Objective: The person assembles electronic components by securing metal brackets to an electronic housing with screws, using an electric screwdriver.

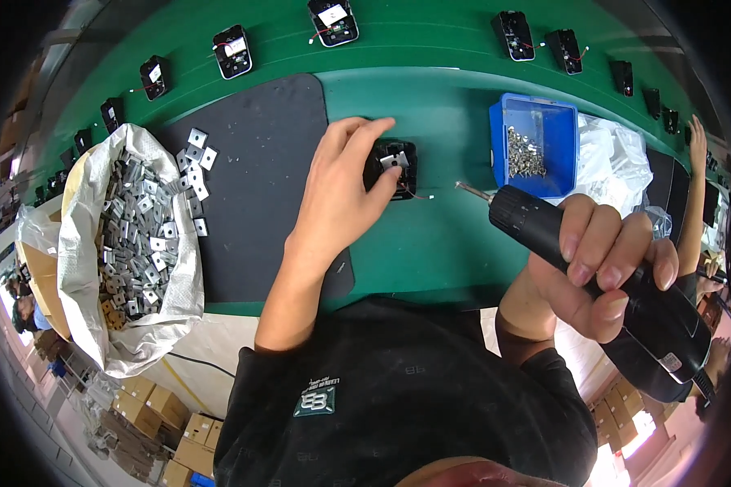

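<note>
Lying beneath the thumb (385, 183) of the spread left hand (339, 183), 1 black casing (407, 175); right hand (562, 286) curled round screwdriver (540, 227)

Lettering and a green badge (314, 401) with white characters stood on the black shirt (414, 414); markings on the power screwdriver (654, 321) and the housings' (348, 29) white labels (331, 15) were illegibly small.

Head cam (L of pair), wide FOV: looks dn, close, on green bench (439, 252) & wearer's shirt (414, 365).
</note>
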Demonstrator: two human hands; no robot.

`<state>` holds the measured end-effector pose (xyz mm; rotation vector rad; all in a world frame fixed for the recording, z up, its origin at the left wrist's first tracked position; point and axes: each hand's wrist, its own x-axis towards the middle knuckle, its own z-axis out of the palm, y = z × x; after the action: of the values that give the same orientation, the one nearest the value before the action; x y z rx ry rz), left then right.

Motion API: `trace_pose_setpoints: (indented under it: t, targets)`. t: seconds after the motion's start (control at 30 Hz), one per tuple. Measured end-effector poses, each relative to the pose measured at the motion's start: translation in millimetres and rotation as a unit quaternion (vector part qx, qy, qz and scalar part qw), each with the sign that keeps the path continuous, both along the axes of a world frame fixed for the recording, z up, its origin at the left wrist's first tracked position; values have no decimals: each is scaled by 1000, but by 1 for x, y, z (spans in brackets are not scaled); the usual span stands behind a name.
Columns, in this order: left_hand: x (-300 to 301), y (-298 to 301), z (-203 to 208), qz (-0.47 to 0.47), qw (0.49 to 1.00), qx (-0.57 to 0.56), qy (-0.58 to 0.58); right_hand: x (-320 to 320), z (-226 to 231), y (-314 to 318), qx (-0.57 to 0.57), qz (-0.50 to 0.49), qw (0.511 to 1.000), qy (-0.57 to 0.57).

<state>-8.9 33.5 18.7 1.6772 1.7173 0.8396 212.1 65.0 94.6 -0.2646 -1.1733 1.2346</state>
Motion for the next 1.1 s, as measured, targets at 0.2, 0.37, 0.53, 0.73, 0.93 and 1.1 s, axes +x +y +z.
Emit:
trace_pose_setpoints:
  t: [0.2, 0.37, 0.53, 0.73, 0.93, 1.1]
  targets:
    - [-3, -15, 6, -65, 985, 160, 3, -8, 4, -5, 8, 29, 999, 24]
    - [16, -15, 6, -76, 976, 196, -55, -15, 8, -9, 6, 26, 998, 50]
    - [19, -17, -3, -80, 965, 242, -54, -17, 6, -10, 2, 36, 998, 42]
    - [14, -17, -3, -95, 959, 255, -82, -19, 1, -8, 8, 54, 997, 57]
    - [14, -15, -2, -99, 954, 262, -112, -20, 0, -4, 15, 71, 995, 75]
    - [1, -13, -8, -131, 955, 261, -56, -17, -2, 2, 13, 118, 991, 59]
